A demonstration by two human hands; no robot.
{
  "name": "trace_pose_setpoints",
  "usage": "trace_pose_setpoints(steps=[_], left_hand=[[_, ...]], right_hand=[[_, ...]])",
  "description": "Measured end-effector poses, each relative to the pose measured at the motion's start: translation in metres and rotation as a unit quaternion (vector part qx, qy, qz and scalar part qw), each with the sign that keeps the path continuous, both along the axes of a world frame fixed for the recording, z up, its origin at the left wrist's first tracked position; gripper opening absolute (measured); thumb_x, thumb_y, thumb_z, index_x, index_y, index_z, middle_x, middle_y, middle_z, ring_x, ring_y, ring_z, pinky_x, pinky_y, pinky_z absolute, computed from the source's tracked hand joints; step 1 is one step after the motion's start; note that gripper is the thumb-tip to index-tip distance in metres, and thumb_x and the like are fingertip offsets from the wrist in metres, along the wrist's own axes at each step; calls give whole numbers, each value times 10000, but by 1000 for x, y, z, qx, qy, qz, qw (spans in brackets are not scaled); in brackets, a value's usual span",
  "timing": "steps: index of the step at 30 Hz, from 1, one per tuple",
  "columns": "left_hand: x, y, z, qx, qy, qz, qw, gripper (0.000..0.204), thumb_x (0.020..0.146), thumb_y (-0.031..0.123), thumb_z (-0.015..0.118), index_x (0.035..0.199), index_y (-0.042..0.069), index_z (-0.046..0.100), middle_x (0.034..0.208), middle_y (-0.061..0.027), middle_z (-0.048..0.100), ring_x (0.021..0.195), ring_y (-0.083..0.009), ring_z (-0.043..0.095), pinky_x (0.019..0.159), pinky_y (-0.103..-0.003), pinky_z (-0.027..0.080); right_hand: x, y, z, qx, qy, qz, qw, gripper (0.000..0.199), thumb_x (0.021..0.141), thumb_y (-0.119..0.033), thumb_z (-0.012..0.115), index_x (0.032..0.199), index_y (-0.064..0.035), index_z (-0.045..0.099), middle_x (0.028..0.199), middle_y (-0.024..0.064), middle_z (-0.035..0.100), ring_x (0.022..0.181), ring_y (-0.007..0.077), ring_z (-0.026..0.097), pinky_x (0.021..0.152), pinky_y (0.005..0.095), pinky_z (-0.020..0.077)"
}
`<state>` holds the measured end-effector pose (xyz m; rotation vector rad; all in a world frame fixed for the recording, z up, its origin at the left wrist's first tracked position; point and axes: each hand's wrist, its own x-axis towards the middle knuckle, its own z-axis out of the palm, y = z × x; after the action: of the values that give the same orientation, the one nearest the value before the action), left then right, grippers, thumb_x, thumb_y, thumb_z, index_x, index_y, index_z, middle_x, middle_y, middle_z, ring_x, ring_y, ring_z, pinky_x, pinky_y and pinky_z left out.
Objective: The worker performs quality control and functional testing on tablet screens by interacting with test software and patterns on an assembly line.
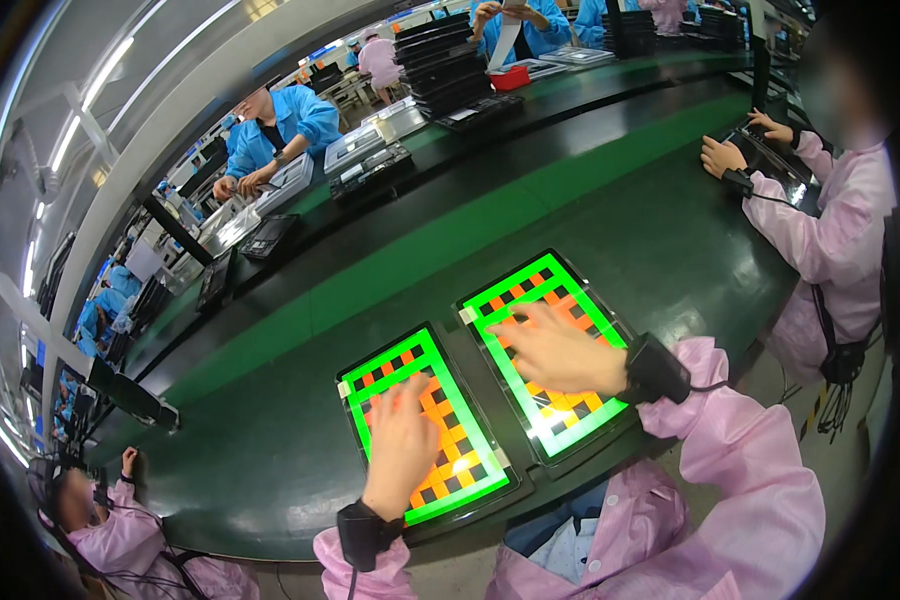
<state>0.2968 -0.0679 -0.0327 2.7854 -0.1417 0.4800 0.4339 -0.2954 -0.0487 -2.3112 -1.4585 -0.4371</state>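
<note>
Two tablets lie side by side on the dark green bench, their lit screens showing green borders around orange and black squares. Over the left tablet (457,440) is my left hand (403,440), fingers stretched toward the upper part of the screen. My right hand (560,350) reaches across the right tablet (560,418) with its fingers apart, hiding the middle of that screen. Neither hand holds anything. Whether the fingertips touch the glass or hover just above it, I cannot tell. Each wrist wears a black strapped device, the right one (660,370) with a cable.
A co-worker in pink (820,220) handles a dark device at the bench's right end. Another person in pink (130,535) sits at the far left. Across the dark conveyor strip, people in blue work beside stacked black trays (435,65) and a red box (510,77).
</note>
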Motion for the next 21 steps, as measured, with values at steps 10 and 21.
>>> trace_pose_setpoints(steps=[10,21], left_hand=[[-30,-9,-3,119,-11,215,969,472,758,23,543,1221,-16,459,1068,-173,564,1018,-328,480,882,-430,370],[-73,-22,3,67,46,229,970,492,843,107,538,1302,-13,405,1203,-245,507,1222,-412,360,1014,-489,276]], right_hand=[[-14,-12,-9,-47,2,-115,992,416,821,-138,505,1219,-22,466,1187,192,524,1109,403,440,967,456,348],[-43,-45,2,28,61,-138,988,258,814,-111,540,993,56,623,1193,202,512,1153,443,392,972,539,317]])
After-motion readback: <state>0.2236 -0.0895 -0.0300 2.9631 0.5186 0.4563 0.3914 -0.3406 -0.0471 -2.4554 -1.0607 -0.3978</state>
